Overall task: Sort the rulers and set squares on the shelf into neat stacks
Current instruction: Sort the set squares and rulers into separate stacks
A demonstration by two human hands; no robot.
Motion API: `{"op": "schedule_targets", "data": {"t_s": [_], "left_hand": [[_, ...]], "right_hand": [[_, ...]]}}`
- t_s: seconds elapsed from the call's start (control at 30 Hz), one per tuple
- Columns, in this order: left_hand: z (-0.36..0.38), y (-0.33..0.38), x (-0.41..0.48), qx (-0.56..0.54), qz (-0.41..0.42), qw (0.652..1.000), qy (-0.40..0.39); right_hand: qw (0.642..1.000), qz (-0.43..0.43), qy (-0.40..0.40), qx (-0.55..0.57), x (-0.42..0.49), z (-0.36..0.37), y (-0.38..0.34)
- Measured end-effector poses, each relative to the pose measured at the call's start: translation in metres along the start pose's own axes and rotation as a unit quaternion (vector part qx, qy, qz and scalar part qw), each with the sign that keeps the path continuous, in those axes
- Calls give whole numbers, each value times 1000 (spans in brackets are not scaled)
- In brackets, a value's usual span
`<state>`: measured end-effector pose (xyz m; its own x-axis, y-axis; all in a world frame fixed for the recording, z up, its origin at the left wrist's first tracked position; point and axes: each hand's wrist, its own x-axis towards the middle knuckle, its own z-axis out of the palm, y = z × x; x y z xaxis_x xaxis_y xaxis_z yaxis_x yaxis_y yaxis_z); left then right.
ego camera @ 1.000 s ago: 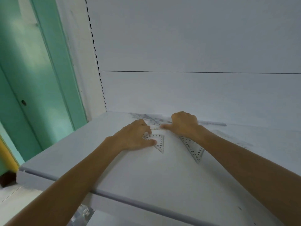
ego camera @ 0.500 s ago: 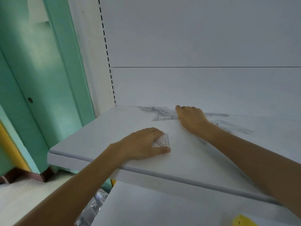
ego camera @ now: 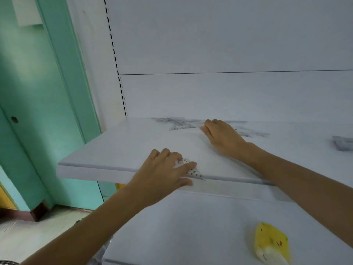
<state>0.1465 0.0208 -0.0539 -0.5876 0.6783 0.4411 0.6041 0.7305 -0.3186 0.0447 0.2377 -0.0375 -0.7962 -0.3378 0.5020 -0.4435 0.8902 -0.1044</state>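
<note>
On the white shelf (ego camera: 118, 150), my left hand (ego camera: 164, 175) pinches a small clear set square (ego camera: 193, 172) at the shelf's front edge, thumb below the edge and fingers on top. My right hand (ego camera: 223, 136) reaches to the back of the shelf, its fingertips on a clear set square (ego camera: 181, 127). Behind that one lies a loose pile of clear rulers and set squares (ego camera: 172, 120) along the back wall. More clear rulers (ego camera: 250, 132) lie to the right of my right hand.
A grey item (ego camera: 342, 143) sits at the shelf's right. The lower shelf (ego camera: 191, 226) holds a yellow toy (ego camera: 271, 243). A green door (ego camera: 38, 111) and the slotted shelf upright (ego camera: 116, 64) stand at the left.
My left hand has dragged the small set square toward the front edge and now pinches it there. My right hand stays at the back pile. The view has dropped, showing the lower shelf.
</note>
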Motion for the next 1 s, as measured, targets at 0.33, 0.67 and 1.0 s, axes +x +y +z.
{"op": "schedule_targets", "data": {"t_s": [0.33,0.67,1.0], "left_hand": [[-6,15,14,-106,-27,994,-11],[5,92,144,-284,-77,956,-16],[14,254,283,-420,-100,902,3]], "right_hand": [[999,39,-8,27,-41,-30,35],[990,115,79,18,-111,-85,149],[971,187,149,-29,-238,-193,322]]}}
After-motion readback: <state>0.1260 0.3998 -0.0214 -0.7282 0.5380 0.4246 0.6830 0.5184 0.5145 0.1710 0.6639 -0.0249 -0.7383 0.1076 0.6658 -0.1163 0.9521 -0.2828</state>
